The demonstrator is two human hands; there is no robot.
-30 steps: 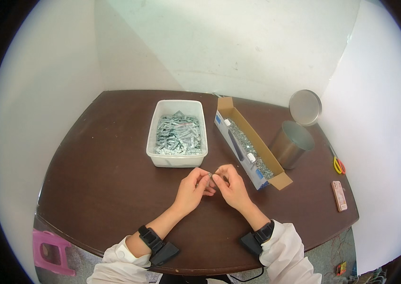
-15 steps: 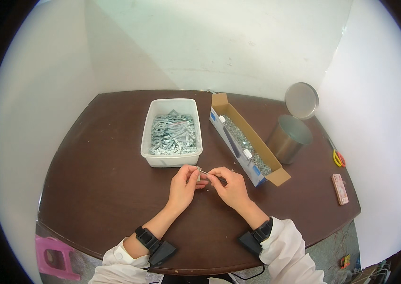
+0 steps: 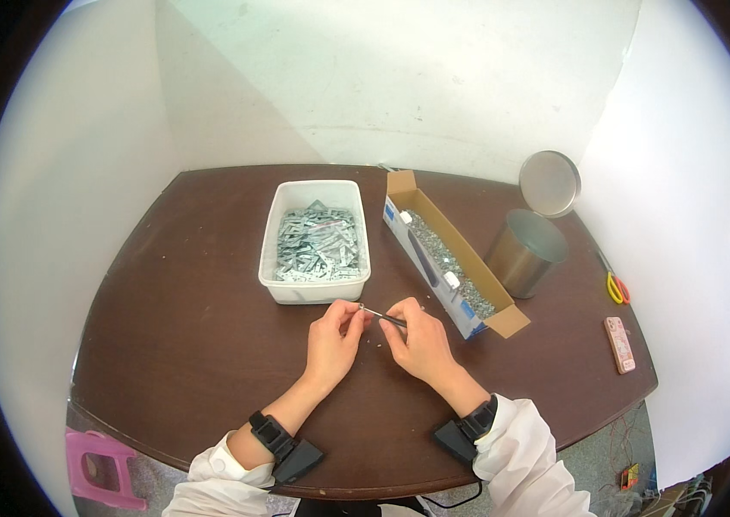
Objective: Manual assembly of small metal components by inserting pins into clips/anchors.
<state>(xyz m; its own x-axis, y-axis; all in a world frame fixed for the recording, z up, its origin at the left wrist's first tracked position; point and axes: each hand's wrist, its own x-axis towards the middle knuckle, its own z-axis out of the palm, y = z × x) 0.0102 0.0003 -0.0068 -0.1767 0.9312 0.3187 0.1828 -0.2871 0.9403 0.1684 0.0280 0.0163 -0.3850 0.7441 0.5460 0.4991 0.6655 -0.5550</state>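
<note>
Pale walls (image 3: 382,86) flank the brown table (image 3: 184,310) (both hands (image 3: 330,346) above).

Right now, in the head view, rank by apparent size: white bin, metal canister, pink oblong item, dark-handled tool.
White bin
Metal canister
Pink oblong item
Dark-handled tool (visible part, in the right hand)

Shiny metal tool shaft (image 3: 373,311), smooth plastic tub (image 3: 317,294)
</note>
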